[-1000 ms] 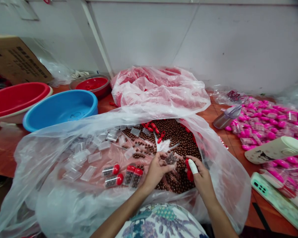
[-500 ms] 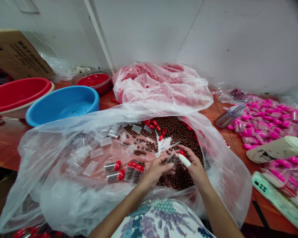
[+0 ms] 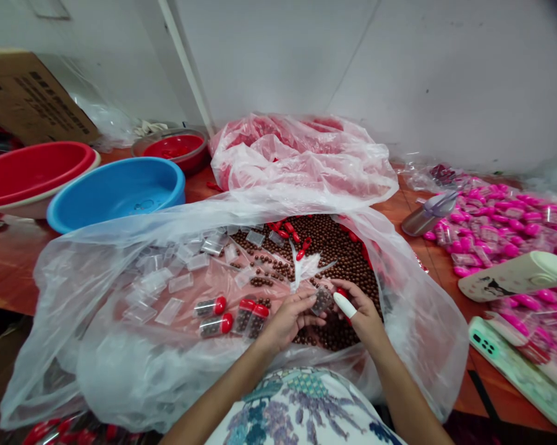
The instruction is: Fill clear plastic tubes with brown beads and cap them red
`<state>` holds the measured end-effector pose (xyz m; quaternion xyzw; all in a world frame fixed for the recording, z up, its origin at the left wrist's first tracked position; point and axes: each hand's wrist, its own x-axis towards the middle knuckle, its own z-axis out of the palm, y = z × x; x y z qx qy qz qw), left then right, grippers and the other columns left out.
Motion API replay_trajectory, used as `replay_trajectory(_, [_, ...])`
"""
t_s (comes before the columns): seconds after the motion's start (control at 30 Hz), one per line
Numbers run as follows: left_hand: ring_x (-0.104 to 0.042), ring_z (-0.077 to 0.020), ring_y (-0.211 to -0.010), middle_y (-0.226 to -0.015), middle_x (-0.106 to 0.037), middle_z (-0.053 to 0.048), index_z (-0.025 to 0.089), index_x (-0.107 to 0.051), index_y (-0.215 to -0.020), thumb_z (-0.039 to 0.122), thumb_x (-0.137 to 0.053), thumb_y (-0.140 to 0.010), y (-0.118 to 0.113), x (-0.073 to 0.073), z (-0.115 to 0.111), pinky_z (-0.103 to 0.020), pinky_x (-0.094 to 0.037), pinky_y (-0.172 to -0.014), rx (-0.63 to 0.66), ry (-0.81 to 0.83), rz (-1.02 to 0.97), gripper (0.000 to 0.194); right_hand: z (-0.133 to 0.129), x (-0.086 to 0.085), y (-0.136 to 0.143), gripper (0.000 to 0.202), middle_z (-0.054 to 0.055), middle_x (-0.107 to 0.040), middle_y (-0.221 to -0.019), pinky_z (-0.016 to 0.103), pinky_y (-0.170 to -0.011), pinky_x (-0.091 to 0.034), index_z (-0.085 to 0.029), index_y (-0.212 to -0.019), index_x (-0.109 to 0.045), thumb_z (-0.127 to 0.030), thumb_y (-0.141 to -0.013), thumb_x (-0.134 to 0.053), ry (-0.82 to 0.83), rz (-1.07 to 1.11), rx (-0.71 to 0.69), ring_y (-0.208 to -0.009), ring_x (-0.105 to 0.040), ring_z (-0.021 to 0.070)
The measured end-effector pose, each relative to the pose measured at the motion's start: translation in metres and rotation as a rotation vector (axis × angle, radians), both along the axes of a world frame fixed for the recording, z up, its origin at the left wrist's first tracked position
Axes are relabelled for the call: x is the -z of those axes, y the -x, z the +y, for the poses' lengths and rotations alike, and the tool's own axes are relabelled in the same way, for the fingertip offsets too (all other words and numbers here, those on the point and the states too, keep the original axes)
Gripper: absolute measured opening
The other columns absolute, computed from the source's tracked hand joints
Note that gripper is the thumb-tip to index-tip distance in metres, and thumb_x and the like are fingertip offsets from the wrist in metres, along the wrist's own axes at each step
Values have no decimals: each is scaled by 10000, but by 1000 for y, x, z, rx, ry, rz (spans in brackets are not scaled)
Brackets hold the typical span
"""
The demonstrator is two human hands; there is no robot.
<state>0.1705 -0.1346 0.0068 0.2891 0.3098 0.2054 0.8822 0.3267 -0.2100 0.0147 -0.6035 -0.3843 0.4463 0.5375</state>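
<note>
My left hand (image 3: 291, 316) pinches a small clear container (image 3: 321, 301) with brown beads in it. Close beside it on the right, my right hand (image 3: 359, 309), with a white cover on one finger, holds a red cap (image 3: 340, 293), partly hidden by the fingers. Both hands are over a pile of brown beads (image 3: 338, 247) on an opened plastic bag (image 3: 115, 364). Several bead-filled containers with red caps (image 3: 216, 326) lie left of my left hand. Farther left are several clear containers without caps (image 3: 169, 311). Loose red caps (image 3: 303, 248) rest on the beads.
A blue basin (image 3: 115, 191) and a red basin (image 3: 32, 173) stand at the left, near a cardboard box (image 3: 32, 99). Behind the beads sits a bag of red pieces (image 3: 301, 161). On the right are pink packets (image 3: 510, 222), a tumbler (image 3: 514, 276), a bottle (image 3: 427, 214) and a phone (image 3: 519, 371).
The clear container is turned slightly between my hands, and my left fingers have shifted on it. The red cap sits a little lower in my right fingers.
</note>
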Motion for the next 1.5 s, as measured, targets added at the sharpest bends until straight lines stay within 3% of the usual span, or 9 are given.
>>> replay_trajectory(0.1, [-640,-134,-700,-881,-671,-93,105,-618,-1017,241,-624,-781,2,4,0,-245,-546,-640,-13,8,-6,273,0,0,1,409,39,-651,-1017,189,-385,-370,-261,-1196,-518,-354,-800,-564,14,123,96,-545,-551,98])
replay_trajectory(0.2, [-643,-147,-727,-881,-670,-89,114,-605,-1008,238,-634,-776,3,5,-1,-268,-552,-661,-27,14,-15,265,3,0,-2,414,68,-615,-1158,184,-366,-344,-257,-1191,-515,-400,-806,-562,15,245,212,-549,-562,93])
replay_trajectory(0.4, [-638,-145,-741,-841,-650,-59,118,-607,-964,270,-693,-734,2,0,-6,-255,-533,-676,40,-26,-32,289,7,1,-7,366,41,-697,-997,227,-574,-463,-256,-1123,-575,-419,-797,-605,21,469,286,-678,-606,123])
replay_trajectory(0.53, [-639,-148,-717,-841,-648,-59,121,-609,-976,304,-730,-691,2,2,-9,-259,-520,-655,123,-54,28,360,7,0,-5,389,25,-698,-899,218,-512,-446,-244,-1086,-594,-415,-744,-668,18,531,294,-567,-557,102])
replay_trajectory(0.67, [-636,-146,-691,-853,-648,-67,125,-607,-990,329,-739,-674,3,5,-12,-264,-514,-635,143,-41,63,399,6,2,-2,384,0,-654,-798,220,-527,-454,-219,-1044,-620,-360,-698,-711,-32,435,334,-575,-542,102])
replay_trajectory(0.77, [-636,-149,-716,-868,-652,-77,121,-604,-983,336,-710,-709,5,4,-13,-265,-516,-654,60,-80,37,364,1,1,0,351,4,-641,-916,259,-687,-483,-245,-1051,-626,-316,-715,-696,-86,266,342,-736,-585,129])
replay_trajectory(0.93, [-633,-139,-755,-889,-659,-72,129,-600,-998,316,-659,-767,6,-1,-10,-255,-521,-687,-75,-170,-14,302,-10,-3,9,289,39,-583,-1093,355,-963,-385,-264,-1066,-652,-263,-777,-629,-148,-116,81,-1066,-519,201])
replay_trajectory(1.37, [-618,-135,-730,-869,-664,-47,144,-629,-1010,334,-651,-767,12,10,-9,-260,-532,-661,-59,-265,55,309,-22,6,3,317,52,-547,-1012,353,-909,-427,-290,-1151,-605,-250,-839,-557,-202,-269,-135,-999,-543,190])
replay_trajectory(1.5, [-610,-171,-825,-965,-648,-52,158,-631,-1040,354,-661,-749,15,7,-7,-284,-541,-677,-56,-350,87,352,-23,6,4,267,58,-517,-1196,393,-1014,-353,-289,-1083,-636,-254,-824,-580,-224,-356,-142,-1173,-466,222])
